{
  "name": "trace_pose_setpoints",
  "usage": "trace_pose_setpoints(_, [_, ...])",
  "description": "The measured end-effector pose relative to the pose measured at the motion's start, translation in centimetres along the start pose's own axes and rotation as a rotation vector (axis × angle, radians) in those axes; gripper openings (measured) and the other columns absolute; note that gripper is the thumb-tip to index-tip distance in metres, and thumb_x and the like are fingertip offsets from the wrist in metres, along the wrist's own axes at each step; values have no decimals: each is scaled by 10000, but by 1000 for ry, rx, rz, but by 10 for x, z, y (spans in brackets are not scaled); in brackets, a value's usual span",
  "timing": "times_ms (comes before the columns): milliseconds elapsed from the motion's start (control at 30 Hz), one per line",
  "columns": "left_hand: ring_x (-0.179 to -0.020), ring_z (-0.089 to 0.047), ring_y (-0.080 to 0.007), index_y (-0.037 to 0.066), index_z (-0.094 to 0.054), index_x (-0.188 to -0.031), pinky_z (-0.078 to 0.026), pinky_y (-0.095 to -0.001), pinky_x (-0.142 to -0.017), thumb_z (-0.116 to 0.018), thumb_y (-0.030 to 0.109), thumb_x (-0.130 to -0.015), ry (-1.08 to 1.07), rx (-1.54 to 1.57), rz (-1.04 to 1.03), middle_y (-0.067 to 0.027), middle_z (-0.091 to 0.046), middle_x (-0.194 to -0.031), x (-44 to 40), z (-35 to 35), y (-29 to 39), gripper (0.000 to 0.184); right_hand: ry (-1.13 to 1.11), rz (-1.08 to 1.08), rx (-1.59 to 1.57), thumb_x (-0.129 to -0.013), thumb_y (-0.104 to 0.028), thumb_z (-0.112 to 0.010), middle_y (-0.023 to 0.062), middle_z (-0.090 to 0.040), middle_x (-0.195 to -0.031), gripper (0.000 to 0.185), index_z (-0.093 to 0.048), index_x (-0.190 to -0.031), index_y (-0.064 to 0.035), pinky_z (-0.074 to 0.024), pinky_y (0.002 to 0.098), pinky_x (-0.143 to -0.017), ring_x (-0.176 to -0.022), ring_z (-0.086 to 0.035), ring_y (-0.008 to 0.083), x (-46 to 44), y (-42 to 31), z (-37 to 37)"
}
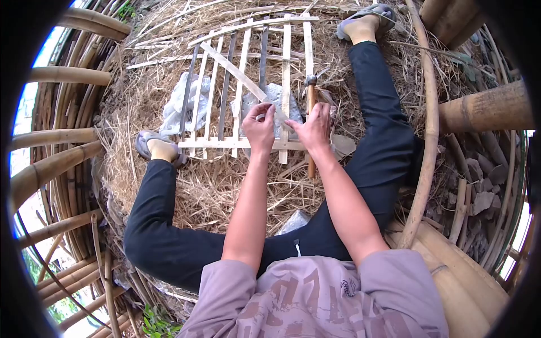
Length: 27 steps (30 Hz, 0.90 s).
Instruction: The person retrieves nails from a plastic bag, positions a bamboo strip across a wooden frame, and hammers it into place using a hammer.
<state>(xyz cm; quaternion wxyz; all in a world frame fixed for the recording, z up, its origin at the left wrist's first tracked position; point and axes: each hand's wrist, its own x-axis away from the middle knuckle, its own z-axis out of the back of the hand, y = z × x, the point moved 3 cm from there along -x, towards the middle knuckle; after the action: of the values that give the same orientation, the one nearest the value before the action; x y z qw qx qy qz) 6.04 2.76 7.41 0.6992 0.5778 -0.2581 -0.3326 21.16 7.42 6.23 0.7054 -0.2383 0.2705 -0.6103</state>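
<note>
A pale bamboo strip [236, 74] slants across a ladder-like frame of bamboo slats [244, 62], its lower end between my hands. My left hand [259, 128] is closed, thumb and forefinger pinching the strip near that end. My right hand [313, 130] is half curled, its thumb at the strip's lower end; its grip is partly hidden. A hammer [311, 98] with a wooden handle runs beneath my right hand, head away from me. I cannot tell whether any finger touches the handle. The frame's crosspieces are a curved far strip [253, 24] and a straight near strip [217, 143].
Clear plastic sheeting [189, 101] and a grey stone block [274, 104] lie under the frame. Dry straw [214, 197] covers the ground between my spread legs. A long bamboo pole [430, 129] runs along my right side. Bamboo rails [53, 138] stand at left.
</note>
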Motion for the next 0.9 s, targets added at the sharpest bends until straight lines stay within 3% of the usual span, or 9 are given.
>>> trace_pose_setpoints(167, [-785,-695,-141,-8,-738,-968,-556,-280,-720,-743,109,-881,5,-62,-29,-103,-743,-883,-1,-2,-15,146,-84,-49,-20,-654,-309,-927,177,-485,-1140,727,-467,-1112,19,-533,461,-832,-969,-608,368,-1,-1,2])
trace_pose_setpoints(500, [-857,-713,-208,0,-733,-969,-546,-329,-798,-736,67,-843,-72,-171,-76,-127,-746,-915,11,-9,-33,143,-80,-51,57,-678,-312,-909,193,-477,-1175,758,-428,-1170,5,-573,479,-785,-935,-646,407,0,0,0])
trace_pose_setpoints(600, [-834,-697,-154,-12,-736,-976,-556,-293,-766,-752,84,-843,-62,-218,-150,-97,-746,-891,11,-10,-33,165,-83,-48,72,-685,-318,-904,195,-477,-1178,756,-425,-1170,11,-576,475,-778,-926,-648,409,1,-1,-1])
trace_pose_setpoints(900, [-810,-693,-148,3,-738,-964,-551,-290,-760,-766,97,-846,-58,-169,-85,-84,-747,-896,13,-9,-33,153,-107,-55,68,-693,-323,-902,194,-478,-1177,775,-416,-1182,30,-576,473,-772,-923,-652,403,1,-2,1])
